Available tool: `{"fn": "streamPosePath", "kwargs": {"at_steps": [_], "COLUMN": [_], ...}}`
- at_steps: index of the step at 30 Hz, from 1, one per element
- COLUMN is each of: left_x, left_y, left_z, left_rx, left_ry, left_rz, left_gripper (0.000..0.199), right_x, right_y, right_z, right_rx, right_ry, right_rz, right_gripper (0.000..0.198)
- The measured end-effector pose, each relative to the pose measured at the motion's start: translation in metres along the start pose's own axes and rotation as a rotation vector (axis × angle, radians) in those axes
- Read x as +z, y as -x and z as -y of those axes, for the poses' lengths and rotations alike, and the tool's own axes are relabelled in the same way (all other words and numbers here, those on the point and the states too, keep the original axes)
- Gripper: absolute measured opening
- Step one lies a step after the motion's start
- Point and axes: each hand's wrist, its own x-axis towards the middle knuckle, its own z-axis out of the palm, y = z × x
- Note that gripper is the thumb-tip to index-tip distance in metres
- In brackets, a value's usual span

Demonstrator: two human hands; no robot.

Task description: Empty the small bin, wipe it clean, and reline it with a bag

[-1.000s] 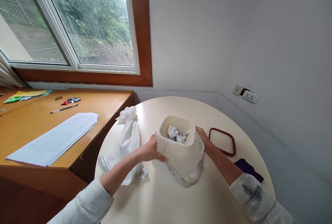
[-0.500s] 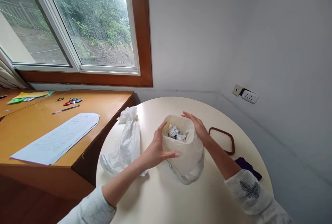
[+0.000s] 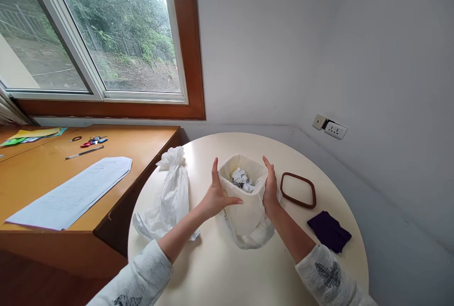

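A small bin (image 3: 244, 214) lined with a whitish plastic bag stands on the round table, its mouth tilted up toward me. Crumpled paper (image 3: 242, 179) lies inside. Against the bin's left side rests my left hand (image 3: 214, 196), fingers stretched upward and thumb laid across the front. My right hand (image 3: 271, 187) lies along the right side with its fingers extended up past the rim. The liner's loose edge hangs in folds around the lower part of the bin. Left of it sits a knotted white plastic bag (image 3: 172, 192); what it holds is hard to make out.
A brown rounded frame (image 3: 313, 197) and a folded dark purple cloth (image 3: 329, 231) lie on the table (image 3: 244, 273) at the right. On the wooden desk (image 3: 156, 138) at the left are papers (image 3: 74, 192), a pen (image 3: 84, 153) and keys (image 3: 94, 141). Walls stand behind and to the right.
My right hand has come from the rim's far right side to its nearer right side. My left fingers have straightened upward. The whole view has shifted slightly, uncovering more of the purple cloth.
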Motion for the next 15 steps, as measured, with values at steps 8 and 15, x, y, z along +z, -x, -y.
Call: {"fn": "streamPosePath", "kwargs": {"at_steps": [8,15], "left_x": [-0.004,-0.027], "left_y": [-0.007,-0.022], "left_z": [0.015,0.033], "left_rx": [0.011,0.031], "left_ry": [0.184,-0.201], "left_rz": [0.098,0.233], "left_gripper": [0.132,0.111], "right_x": [0.0,-0.008], "right_y": [0.001,0.004], "right_z": [-0.01,-0.029], "right_rx": [0.036,0.133], "right_ry": [-0.057,-0.103], "right_rz": [0.012,-0.045], "right_gripper": [0.062,0.048]}}
